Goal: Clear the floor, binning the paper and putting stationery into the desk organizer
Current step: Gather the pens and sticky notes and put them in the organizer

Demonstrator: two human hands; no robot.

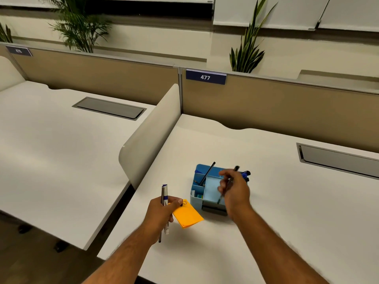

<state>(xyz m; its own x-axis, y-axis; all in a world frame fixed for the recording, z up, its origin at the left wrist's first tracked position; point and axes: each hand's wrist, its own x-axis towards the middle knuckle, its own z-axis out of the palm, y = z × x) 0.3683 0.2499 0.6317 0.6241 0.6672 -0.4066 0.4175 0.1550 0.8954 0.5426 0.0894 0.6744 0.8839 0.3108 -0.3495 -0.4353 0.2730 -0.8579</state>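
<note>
Head view: right hand (233, 191) pinches pen (227, 186) over organizer (196, 193).

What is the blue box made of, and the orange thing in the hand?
The blue box looks like smooth matte plastic: thin moulded walls, even colour. The orange pad looks like paper: thin stacked sheets pinched by a small clip, held in the left hand.

Your table (266, 212) is plain off-white. On it, the desk organizer (211, 187) shows mid-blue walls and paler blue compartments, a black pencil (207, 174) slanting inside. Left of the organizer, your sticky notes (187, 217) glow solid orange. Behind the organizer, the tan partition (287, 103) carries a navy label (205, 77), white digits 477.
</note>
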